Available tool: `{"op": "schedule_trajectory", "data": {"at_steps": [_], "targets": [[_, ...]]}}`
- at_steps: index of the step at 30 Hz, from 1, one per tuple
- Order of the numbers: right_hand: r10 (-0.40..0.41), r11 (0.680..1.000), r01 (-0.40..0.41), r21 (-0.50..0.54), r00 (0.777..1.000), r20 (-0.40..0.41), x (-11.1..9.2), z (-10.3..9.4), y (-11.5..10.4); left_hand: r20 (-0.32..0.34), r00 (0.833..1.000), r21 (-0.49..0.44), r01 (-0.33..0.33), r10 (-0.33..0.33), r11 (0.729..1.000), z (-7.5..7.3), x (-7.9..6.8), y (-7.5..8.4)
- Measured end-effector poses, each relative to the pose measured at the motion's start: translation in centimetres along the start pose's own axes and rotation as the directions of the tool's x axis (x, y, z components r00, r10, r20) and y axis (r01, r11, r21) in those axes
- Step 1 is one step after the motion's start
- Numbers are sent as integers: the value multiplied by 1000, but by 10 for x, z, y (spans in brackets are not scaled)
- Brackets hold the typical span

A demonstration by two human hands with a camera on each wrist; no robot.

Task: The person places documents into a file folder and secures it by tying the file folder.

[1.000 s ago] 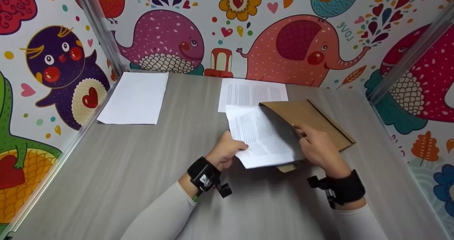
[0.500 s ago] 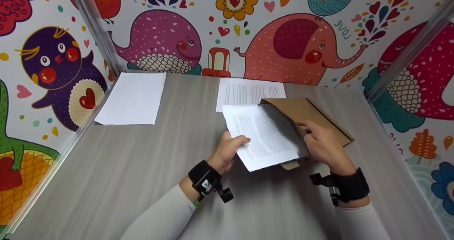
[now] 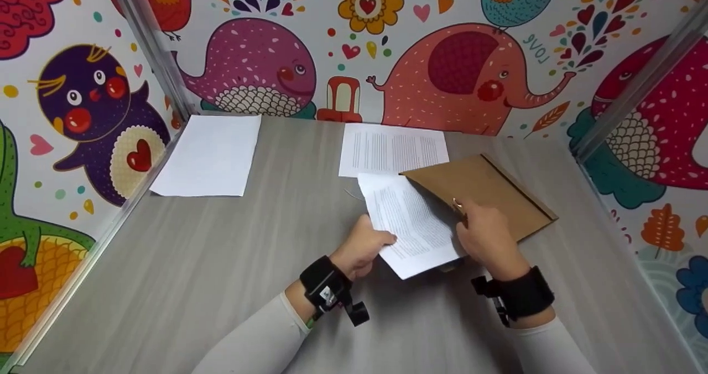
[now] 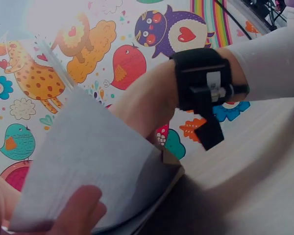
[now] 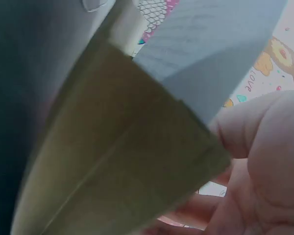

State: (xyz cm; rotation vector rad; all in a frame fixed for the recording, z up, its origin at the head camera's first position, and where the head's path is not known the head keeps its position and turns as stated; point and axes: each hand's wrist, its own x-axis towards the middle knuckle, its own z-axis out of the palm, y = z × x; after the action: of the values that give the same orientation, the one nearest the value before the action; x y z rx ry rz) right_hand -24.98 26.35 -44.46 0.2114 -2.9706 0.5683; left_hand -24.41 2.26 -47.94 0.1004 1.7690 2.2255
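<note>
My left hand (image 3: 362, 248) pinches the near left edge of a printed paper sheet (image 3: 409, 224), its thumb lying on top. The sheet's right part runs under the raised edge of a brown kraft envelope (image 3: 492, 188). My right hand (image 3: 489, 237) grips that envelope by its open edge, holding it tilted above the table. In the right wrist view the envelope (image 5: 122, 147) fills much of the frame, with the paper (image 5: 210, 54) at its mouth. How far the sheet reaches inside is hidden. The left wrist view shows the paper (image 4: 98, 152) close to the left thumb.
A second printed sheet (image 3: 392, 148) lies flat behind, near the back wall. At the far left rests a blank white sheet (image 3: 213, 152). A thin string (image 3: 353, 195) shows beside the held paper. Cartoon-patterned walls (image 3: 453, 81) enclose the grey table (image 3: 193, 263).
Both hands have shifted slightly towards me, the left also a little rightward. The envelope's open edge has come lower and further over the sheet. Both holds stay the same.
</note>
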Motion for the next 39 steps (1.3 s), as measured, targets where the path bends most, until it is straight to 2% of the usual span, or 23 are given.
{"op": "schedule_trajectory", "data": {"at_steps": [5,11,15,20,27,32,36,39], "targets": [[22,994,-23,-105,1000,-7,1,6,4,39,999,-39,4,-3,999,10,-5,-8],[34,983,-33,-179,999,-2,4,10,9,26,1000,-125,-5,9,992,22,-15,-16],[5,984,-8,-177,1000,-16,2,9,6,21,1000,-186,-10,14,982,29,-19,-19],[-27,988,21,-151,999,-37,-2,8,-1,-9,1000,-206,-10,9,979,36,-23,-22],[-74,989,66,-133,996,-56,-11,5,-15,-16,999,-230,-46,43,972,38,-23,-25],[-117,987,105,-122,989,-88,-20,7,-32,-25,999,-254,-50,45,966,38,-21,-26],[-171,980,156,-123,978,-117,-24,11,-41,-28,999,-253,-29,23,967,36,-20,-26],[-177,979,163,-120,977,-123,-24,13,-42,-27,1000,-248,0,-7,969,34,-20,-25]]}}
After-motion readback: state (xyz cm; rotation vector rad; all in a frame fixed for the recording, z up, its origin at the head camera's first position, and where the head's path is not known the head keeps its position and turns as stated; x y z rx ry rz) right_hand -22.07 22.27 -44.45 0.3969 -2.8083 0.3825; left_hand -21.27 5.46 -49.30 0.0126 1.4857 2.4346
